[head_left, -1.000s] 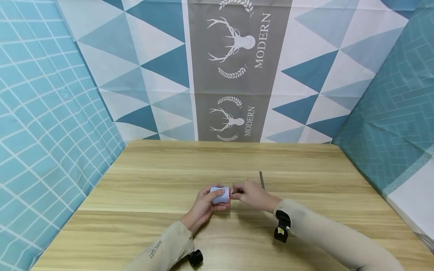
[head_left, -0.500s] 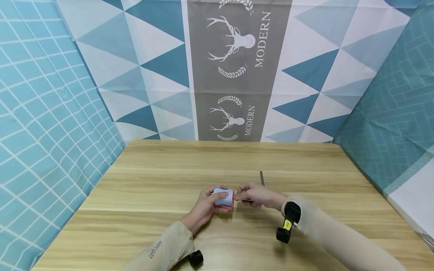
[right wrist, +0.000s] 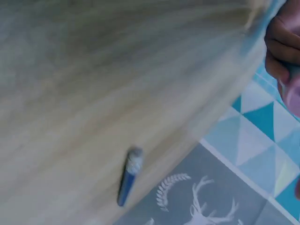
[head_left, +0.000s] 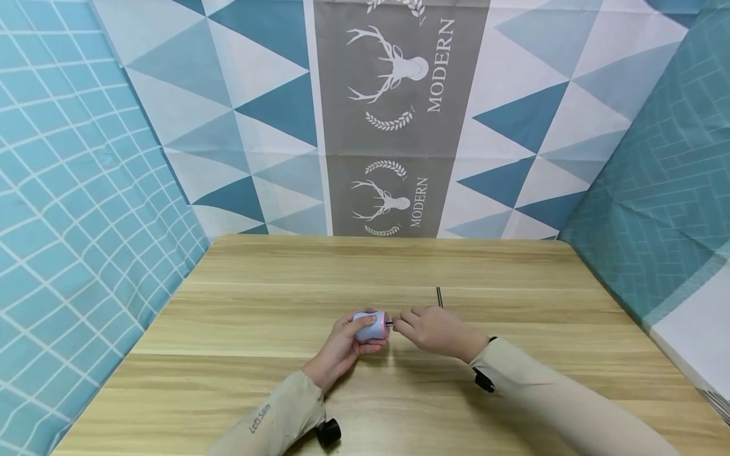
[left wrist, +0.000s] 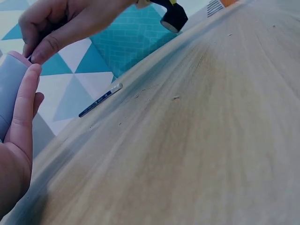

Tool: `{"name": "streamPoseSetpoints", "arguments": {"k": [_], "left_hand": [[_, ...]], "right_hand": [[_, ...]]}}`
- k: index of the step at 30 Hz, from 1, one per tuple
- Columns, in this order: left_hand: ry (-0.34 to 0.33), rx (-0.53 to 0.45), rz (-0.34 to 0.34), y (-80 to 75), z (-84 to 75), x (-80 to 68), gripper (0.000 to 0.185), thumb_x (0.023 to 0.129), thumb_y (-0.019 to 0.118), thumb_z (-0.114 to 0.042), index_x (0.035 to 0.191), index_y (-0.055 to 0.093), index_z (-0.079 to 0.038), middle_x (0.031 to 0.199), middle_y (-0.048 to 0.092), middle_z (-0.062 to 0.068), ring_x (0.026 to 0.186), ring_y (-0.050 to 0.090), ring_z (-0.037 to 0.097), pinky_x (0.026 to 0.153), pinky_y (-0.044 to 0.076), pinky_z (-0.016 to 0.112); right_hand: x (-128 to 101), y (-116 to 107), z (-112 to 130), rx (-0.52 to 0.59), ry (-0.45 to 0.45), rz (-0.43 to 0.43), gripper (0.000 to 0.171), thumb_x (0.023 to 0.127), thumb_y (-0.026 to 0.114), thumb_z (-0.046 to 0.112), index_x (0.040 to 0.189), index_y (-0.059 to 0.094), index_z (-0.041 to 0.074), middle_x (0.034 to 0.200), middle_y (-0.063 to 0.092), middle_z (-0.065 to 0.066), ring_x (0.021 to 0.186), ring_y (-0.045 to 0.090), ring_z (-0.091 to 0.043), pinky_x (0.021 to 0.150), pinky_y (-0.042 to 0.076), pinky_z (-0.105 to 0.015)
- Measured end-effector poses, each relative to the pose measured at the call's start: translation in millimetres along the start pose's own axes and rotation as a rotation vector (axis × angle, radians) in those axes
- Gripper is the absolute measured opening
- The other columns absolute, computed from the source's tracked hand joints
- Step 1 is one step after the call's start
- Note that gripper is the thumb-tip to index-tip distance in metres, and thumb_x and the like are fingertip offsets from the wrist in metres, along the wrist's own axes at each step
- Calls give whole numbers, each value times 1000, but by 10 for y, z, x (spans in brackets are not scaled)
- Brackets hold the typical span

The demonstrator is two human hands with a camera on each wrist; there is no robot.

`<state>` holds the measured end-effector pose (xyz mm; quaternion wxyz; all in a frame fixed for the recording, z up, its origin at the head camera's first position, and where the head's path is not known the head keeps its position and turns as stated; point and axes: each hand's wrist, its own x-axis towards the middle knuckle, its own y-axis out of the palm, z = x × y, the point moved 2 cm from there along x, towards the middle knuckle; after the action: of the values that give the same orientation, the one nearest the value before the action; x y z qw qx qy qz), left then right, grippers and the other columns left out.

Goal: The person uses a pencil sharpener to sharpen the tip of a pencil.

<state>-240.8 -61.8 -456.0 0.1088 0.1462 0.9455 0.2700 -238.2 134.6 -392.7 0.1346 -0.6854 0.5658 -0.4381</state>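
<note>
My left hand [head_left: 341, 349] grips a light blue, waisted cylinder [head_left: 365, 327] with a pink rim, thumb across its side. The cylinder lies sideways above the table, its pink end facing right. At that end my right hand [head_left: 438, 330] pinches a thin dark stick [head_left: 390, 323]; most of it is hidden by the fingers, and its kind is unclear. In the left wrist view the right hand's fingertips [left wrist: 38, 55] are close to the pink rim. The right wrist view shows the round pink end [right wrist: 293, 96] at its edge.
A thin dark blue, pen-like stick [left wrist: 101, 100] with a pale end lies on the wooden table [head_left: 274, 373], beyond my right hand. Patterned cloths hang behind and at both sides. A white surface [head_left: 696, 335] stands at the right.
My right hand drew back a little from the pink end, then turned over. A dark length of stick now shows between fingers and rim. The left hand shifted right slightly and came back.
</note>
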Motion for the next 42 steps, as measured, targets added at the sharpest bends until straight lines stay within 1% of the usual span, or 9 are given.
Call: {"name": "streamPoseSetpoints", "arguments": {"k": [3,8,12,17,21,26,34,38,42], "left_hand": [[9,9,-19,-14,0,0,20,94,59,-6,114,59,-3,98,61,17,71,71,25,63,63,28],[24,10,-65,-24,12,5,19,94,61,-6,113,60,-3,98,60,18,70,71,25,64,63,28],[30,26,-88,-32,18,1,20,93,63,-6,113,61,-2,102,58,20,70,71,26,65,64,29],[19,65,-76,-14,43,8,25,92,64,-5,116,61,2,103,56,22,68,70,26,62,63,29],[8,91,-44,-12,36,-4,29,92,65,-7,119,61,3,102,58,22,66,71,27,61,63,30],[14,108,-22,-10,25,-21,29,92,65,-9,119,61,2,98,61,20,65,71,25,60,63,31],[7,55,-51,-17,7,-15,21,93,63,-8,114,62,-2,96,59,19,67,71,24,62,63,30],[4,45,-58,-22,3,-14,22,94,62,-8,115,60,-2,95,60,18,68,71,24,62,63,29],[17,63,-42,-14,27,-24,25,94,63,-9,117,60,0,95,60,18,68,71,24,63,64,30]], "right_hand": [[14,84,32,68,53,-44,28,100,32,1,85,55,6,69,55,2,49,44,-6,39,35,-13],[69,173,29,526,399,-11,18,87,69,3,77,54,9,60,55,3,48,36,1,40,29,-10],[93,213,6,989,817,142,20,87,70,4,72,60,9,58,56,0,49,38,-2,43,33,-17],[30,249,-52,1648,1333,384,21,90,62,7,69,55,8,52,34,4,43,25,-7,39,19,-18],[-4,244,-69,1884,1483,518,21,94,54,8,73,54,10,53,31,5,42,21,-3,38,14,-15],[8,146,-81,1645,1211,455,19,96,59,11,77,55,7,54,41,1,44,29,-7,39,22,-18],[79,10,16,477,312,149,16,89,72,6,92,57,6,74,59,1,53,49,-3,43,42,-13],[36,64,91,169,153,-13,11,90,67,8,88,57,4,72,57,-1,51,49,-7,41,41,-14],[6,128,141,254,227,-77,11,87,66,2,81,57,6,66,58,1,49,45,-4,41,37,-10]]}}
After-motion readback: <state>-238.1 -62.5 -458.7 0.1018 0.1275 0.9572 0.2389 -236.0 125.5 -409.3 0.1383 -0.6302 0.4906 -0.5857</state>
